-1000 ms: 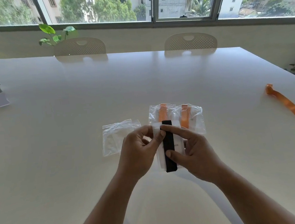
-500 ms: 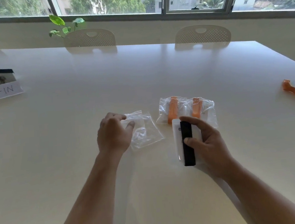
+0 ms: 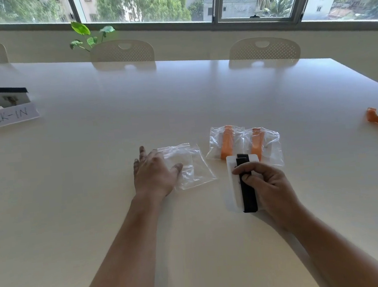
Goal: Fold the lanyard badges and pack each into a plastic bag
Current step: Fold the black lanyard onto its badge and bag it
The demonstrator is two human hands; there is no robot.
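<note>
Badge (image 3: 233,180) gripped, plastic bag (image 3: 192,166) pressed flat.
Over the table (image 3: 114,138), the badge, black lanyard (image 3: 248,197) folded along it, is gripped by the curled right hand (image 3: 269,186), long axis pointing away; the flat left hand (image 3: 154,174) is laid on the plastic bag.

A white paper sign (image 3: 7,117) lies on the counter (image 3: 114,131) at the far left and reads "CHECK-IN" in handwritten capitals. The white badge (image 3: 234,185) bears small dark print, mostly covered by its black strap (image 3: 248,197), too little to read.
</note>
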